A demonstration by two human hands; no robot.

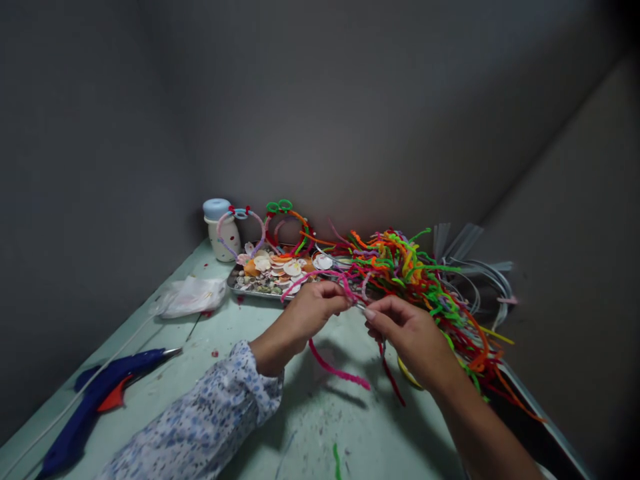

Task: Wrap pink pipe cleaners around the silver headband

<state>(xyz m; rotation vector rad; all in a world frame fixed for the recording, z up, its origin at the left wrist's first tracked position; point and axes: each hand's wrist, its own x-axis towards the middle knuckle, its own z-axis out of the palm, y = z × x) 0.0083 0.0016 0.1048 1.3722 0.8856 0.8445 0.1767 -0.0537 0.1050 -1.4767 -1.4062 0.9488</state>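
Observation:
My left hand (320, 305) is closed, its thumb and finger pinching a bright pink pipe cleaner (340, 373) above the table. One end of it hangs below the hand; more pink fuzzy stem (300, 279) curves out behind the knuckles. Close by on the right, my right hand (400, 327) pinches the end of a thin silvery strip (360, 305) where it meets the pink stem. Most of the strip is hidden by the fingers. Below the right hand shows a dark red pipe cleaner (393, 380); whether it is held cannot be made out.
A metal tray (257, 296) holds shells and small stones. Pipe-cleaner rings (263, 230) stand by it, near a lidded jar (225, 237). Left lie a plastic bag (193, 297) and blue glue gun (95, 397). A tangled pipe-cleaner pile (400, 263) and clear bands (503, 287) occupy the right.

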